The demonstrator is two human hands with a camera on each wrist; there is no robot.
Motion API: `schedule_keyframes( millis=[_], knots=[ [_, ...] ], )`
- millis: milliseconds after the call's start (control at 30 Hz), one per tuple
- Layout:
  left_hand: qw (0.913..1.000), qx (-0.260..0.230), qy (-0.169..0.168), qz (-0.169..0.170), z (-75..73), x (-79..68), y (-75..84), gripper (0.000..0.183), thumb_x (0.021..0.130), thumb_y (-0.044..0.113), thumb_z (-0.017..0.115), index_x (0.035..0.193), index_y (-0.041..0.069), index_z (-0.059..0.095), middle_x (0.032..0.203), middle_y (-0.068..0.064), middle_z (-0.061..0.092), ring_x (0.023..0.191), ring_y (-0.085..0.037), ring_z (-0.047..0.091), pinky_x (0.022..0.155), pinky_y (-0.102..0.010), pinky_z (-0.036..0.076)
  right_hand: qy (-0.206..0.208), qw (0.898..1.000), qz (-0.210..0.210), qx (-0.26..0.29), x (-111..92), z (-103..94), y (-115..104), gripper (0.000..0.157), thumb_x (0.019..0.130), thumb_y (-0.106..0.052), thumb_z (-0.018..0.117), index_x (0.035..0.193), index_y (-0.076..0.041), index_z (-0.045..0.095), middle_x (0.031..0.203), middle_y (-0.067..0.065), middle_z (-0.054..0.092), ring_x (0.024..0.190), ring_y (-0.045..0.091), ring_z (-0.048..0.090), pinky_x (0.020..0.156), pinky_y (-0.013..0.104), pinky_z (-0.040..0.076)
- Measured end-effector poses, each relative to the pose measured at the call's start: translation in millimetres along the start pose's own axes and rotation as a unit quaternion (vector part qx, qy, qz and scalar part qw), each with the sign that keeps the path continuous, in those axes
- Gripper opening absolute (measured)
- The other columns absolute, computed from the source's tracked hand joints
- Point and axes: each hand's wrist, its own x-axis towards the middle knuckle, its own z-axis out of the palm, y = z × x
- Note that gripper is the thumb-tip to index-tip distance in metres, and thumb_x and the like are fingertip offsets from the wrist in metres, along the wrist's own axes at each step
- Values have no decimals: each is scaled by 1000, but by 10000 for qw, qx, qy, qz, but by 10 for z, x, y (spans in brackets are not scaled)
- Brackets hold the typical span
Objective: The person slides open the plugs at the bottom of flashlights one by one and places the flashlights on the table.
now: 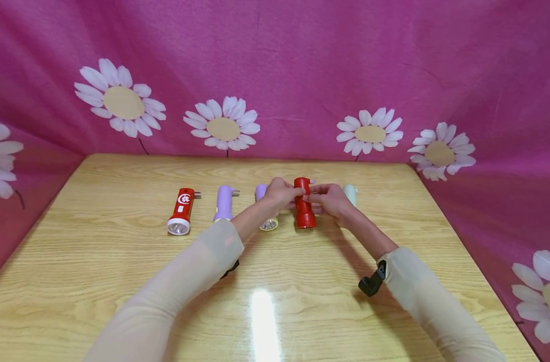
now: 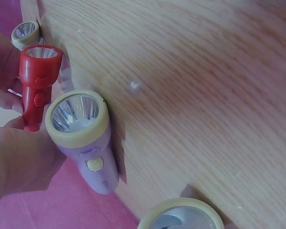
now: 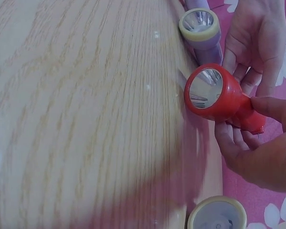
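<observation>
A red flashlight is held between both hands above the back part of the table, its lens end toward me. My left hand grips its body from the left, the thumb lying across it. On the other side my right hand pinches the same body between thumb and fingers. The right wrist view shows the clear lens of the red flashlight and both hands around its narrower part. Partly hidden beneath the left hand and forearm lies a purple flashlight with a cream rim and switch.
On the wooden table, a red flashlight with a white rim and another purple flashlight lie to the left. Behind the right hand a pale green flashlight is partly covered. A pink flowered cloth hangs around the table.
</observation>
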Motion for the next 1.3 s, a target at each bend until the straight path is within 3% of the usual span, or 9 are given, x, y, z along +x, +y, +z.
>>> schedule_keyframes(
  millis=[400,700,1300],
  knots=[
    [9999,34,0,-103,19,23,1,22,95,2,66,110,-13,60,113,-25,64,103,-33,67,83,-32,58,10,9998,122,-154,54,-22,32,45,96,-6,64,135,12,49,118,22,63,86,19,69,85,35,58],
    [9999,54,76,-101,5,43,-10,21,96,1,65,110,-13,59,114,-26,63,102,-33,67,84,-32,58,-6,9987,270,-429,65,6,-3,43,98,-10,64,136,7,51,126,23,60,98,28,67,91,39,56],
    [9963,491,577,-403,35,102,-12,21,92,3,71,106,-9,60,102,-19,65,86,-25,68,81,-32,59,-102,9963,236,-815,116,0,20,44,99,-12,63,137,8,53,125,23,62,89,20,68,88,36,57]
  ],
)
